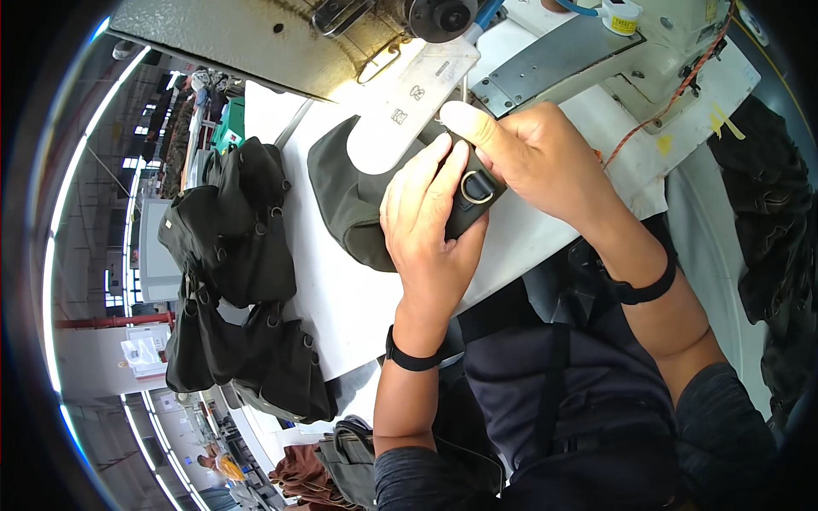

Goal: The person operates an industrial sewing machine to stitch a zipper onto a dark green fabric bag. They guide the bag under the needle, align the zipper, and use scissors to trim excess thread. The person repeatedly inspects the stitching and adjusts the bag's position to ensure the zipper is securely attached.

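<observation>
Head view: my left hand (434, 226) clasps dark green bag (349, 204), upper centre of frame, beside D-ring (466, 189). My right hand (545, 157) curls at bag's edge, close by; cannot tell if fingertips grip it. White rounded plate (413, 106) overlaps bag. Dark bags (243, 247) heaped, left of frame.

Head-worn fisheye view, facing down, close above a white worktop (341, 315), edges probably distorted toward the rim
</observation>
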Motion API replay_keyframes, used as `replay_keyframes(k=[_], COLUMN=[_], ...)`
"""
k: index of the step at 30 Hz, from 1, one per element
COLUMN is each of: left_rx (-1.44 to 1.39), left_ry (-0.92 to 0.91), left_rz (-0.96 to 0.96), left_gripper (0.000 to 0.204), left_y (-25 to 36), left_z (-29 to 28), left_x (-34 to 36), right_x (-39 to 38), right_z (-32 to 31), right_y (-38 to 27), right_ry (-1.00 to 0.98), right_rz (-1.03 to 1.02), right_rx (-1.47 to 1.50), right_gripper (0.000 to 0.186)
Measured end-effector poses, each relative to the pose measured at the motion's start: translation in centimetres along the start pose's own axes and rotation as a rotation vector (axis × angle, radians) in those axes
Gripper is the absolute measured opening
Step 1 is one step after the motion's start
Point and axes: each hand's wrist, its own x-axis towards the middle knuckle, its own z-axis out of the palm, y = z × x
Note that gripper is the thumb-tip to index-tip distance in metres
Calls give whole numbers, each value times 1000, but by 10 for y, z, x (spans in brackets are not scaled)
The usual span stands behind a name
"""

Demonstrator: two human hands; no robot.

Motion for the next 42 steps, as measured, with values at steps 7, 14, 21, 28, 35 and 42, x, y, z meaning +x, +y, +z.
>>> replay_keyframes(k=[7, 14, 21, 28, 35, 42], left_rx=[-34, -101, -121, -154, -82, 192], left_ry=[42, -11, 5, 40, 61, 250], left_rz=[-53, -97, -107, -139, -120, -66], left_gripper=[70, 72, 73, 73, 59, 34], left_y=[4, 4, 4, -7, -5, 17], left_z=[10, 4, 7, 10, 8, 23], left_x=[-4, -2, -1, 6, 7, -7], right_x=[-14, -18, -16, -10, -17, -20], right_z=[0, -1, -1, 0, -9, -14], right_y=[12, 8, 6, 6, 18, 62], right_ry=[18, -29, -9, 55, 48, 118], right_rz=[-66, -88, -77, -79, -53, -519], right_rx=[230, 293, 273, 250, 256, -326], right_gripper=[40, 35, 36, 32, 26, 20])
